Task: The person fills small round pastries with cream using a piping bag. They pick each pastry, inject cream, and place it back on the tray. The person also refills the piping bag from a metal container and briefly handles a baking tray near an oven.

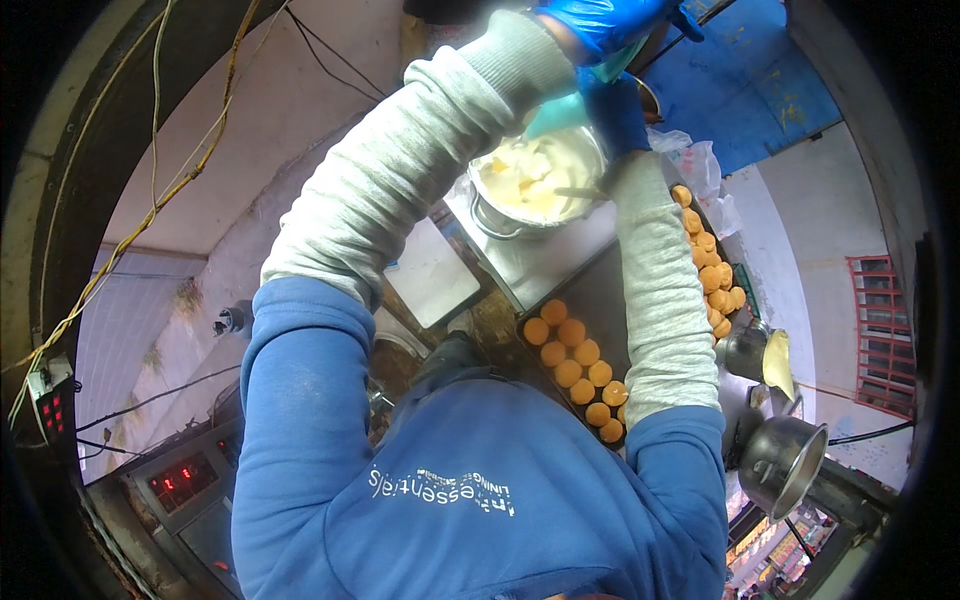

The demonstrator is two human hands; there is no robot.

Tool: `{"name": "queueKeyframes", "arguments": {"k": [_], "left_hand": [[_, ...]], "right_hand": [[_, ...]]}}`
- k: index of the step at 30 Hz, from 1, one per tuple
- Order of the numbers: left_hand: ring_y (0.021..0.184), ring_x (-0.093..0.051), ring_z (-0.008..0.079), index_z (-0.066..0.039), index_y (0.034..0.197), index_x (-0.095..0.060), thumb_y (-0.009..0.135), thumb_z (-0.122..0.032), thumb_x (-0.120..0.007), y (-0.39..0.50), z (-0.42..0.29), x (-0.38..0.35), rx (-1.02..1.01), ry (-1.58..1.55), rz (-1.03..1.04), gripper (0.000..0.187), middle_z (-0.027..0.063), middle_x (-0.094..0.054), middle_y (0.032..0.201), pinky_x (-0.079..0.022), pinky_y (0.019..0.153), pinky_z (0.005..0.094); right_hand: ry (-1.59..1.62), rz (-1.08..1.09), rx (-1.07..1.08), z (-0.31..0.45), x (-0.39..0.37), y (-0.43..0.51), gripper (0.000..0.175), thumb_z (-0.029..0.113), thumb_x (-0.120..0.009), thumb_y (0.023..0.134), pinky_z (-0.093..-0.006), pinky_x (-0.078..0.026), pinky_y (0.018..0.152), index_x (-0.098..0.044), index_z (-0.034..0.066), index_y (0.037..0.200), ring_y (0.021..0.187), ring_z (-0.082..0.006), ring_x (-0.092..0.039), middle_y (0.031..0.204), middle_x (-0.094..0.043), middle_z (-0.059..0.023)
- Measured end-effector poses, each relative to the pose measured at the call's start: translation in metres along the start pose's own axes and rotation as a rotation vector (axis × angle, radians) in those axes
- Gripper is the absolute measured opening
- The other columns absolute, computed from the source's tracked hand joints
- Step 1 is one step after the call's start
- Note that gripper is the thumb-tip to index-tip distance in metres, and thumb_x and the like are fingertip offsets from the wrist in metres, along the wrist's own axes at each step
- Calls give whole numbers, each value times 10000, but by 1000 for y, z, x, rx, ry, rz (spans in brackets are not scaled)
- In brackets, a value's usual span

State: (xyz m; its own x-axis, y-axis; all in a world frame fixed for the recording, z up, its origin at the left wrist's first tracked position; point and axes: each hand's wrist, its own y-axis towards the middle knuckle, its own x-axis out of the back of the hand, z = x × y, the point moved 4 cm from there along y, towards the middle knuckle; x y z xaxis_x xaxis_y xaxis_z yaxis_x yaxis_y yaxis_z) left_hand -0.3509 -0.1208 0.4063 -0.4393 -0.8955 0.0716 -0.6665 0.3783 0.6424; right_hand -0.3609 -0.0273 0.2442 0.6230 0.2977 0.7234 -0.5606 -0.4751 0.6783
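Note:
At the top edge my left hand (600, 26), in a blue glove, is partly cut off by the picture's rim; its fingers are not clear. Just below it, my right hand (615, 109), gloved too, is closed around a teal plastic bag (559, 116), which hangs over a metal pot (495, 221). Pale cream with yellow-orange bits (525, 180) fills much of the pot. A flat utensil (577, 193) lies across the pot's right rim, close to my right wrist. Light grey sleeve covers reach over both forearms.
Round golden cakes (568, 332) stand on a dark baking tray (592, 289); more are piled (712, 277) beyond my right forearm. A white board (431, 274) lies left of the pot. Metal pots (780, 465) stand at right. Clear plastic bags (697, 165) lie beside the cream pot.

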Motion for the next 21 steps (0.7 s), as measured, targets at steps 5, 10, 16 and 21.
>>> {"name": "queueKeyframes", "arguments": {"k": [5, 10, 16, 21], "left_hand": [[766, -675, 203, 12, 1230, -669, 1069, -522, -492, 2, 10, -6, 50, -32, 9, 586, 102, -673, 793, -526, 749, 361], [717, -634, 200, 19, 1007, -698, 1063, -499, -515, 6, 21, -15, 131, -114, 24, 553, 76, -644, 784, -521, 705, 340], [725, -611, 194, 18, 1019, -689, 1031, -360, -588, 17, 28, -26, 240, -130, 170, 391, 68, -644, 816, -536, 732, 331], [1086, -632, 264, 6, 1356, -581, 908, -270, -715, 9, 15, -19, -117, 82, 322, 543, 193, -666, 1217, -504, 963, 357]], "right_hand": [[-220, 58, 91, -6, -9, -17, 79, 138, -729, 888, -371, -587, 603, -666, 136, 841, 740, -312, -734, 794, -702, -151], [-25, -22, 116, -9, -1, -27, 57, 115, -713, 899, -362, -599, 646, -686, 135, 852, 741, -288, -739, 792, -704, -156], [344, -84, -278, -22, 5, -37, 136, 192, -652, 987, -365, -578, 688, -718, 116, 896, 750, -282, -729, 807, -726, -153], [1427, -234, -1078, -50, 13, -69, 241, 233, -651, 1009, -337, -546, 804, -738, 43, 888, 765, -175, -680, 884, -765, -89]]}}
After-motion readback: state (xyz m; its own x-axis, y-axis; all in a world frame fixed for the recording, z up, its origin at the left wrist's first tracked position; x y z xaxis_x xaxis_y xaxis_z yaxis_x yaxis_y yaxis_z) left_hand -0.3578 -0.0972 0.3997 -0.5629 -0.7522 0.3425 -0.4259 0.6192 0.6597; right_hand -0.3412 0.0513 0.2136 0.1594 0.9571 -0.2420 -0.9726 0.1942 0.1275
